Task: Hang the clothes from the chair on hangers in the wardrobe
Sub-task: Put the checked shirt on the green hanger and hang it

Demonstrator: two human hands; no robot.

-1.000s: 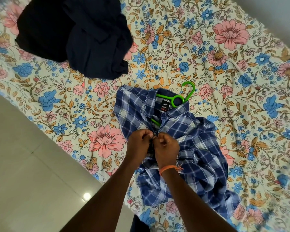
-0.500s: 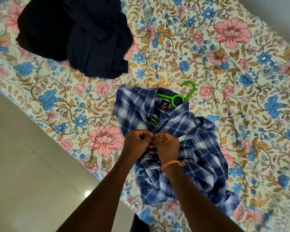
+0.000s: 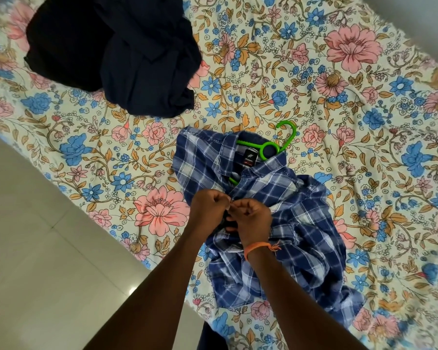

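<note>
Left hand and right hand both pinch the shirt placket, fingers curled. Hanger sits inside the collar, hook poking far-right

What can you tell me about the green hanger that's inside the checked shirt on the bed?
The green hanger looks like glossy bright plastic. It lies flat on the floral bedsheet, slipped inside the blue checked shirt. Its open hook pokes out past the collar onto the sheet; a ring-shaped neck and one short stretch of arm show at the collar opening. The rest is hidden under fabric. Neither hand touches it.
</note>
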